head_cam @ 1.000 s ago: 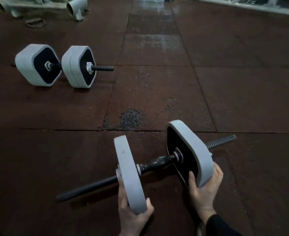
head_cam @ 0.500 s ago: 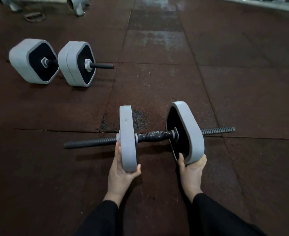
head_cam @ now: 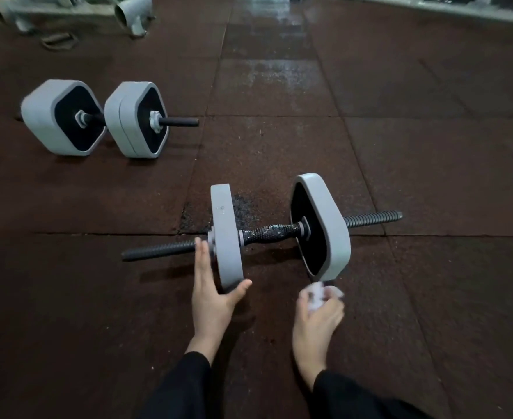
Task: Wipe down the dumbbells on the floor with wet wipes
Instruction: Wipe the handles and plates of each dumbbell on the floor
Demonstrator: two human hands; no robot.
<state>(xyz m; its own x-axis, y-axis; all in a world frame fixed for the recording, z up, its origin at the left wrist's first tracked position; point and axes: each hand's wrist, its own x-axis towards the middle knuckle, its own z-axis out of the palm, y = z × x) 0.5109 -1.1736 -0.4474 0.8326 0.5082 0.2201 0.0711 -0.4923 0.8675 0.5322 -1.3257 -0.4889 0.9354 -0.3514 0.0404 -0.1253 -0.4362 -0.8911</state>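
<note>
A grey dumbbell [head_cam: 321, 225] with two plates on a black threaded bar lies on the dark red floor in front of me. My left hand [head_cam: 215, 294] cups the lower edge of its left plate [head_cam: 226, 237], fingers flat against the outer face and thumb under the rim. My right hand [head_cam: 315, 316] is off the right plate, just below it, and holds a crumpled white wet wipe [head_cam: 318, 296]. A second grey dumbbell [head_cam: 98, 119] lies farther away at the left.
Grey metal equipment legs [head_cam: 128, 13] and a dark strap [head_cam: 58, 40] lie at the far left. A pale metal frame [head_cam: 460, 10] runs along the far right. The rubber floor tiles [head_cam: 279, 71] look wet ahead.
The near dumbbell was moved forward and set down. My right hand has let go of the right plate and drawn back; the wipe now shows in it. My left hand stays on the left plate.
</note>
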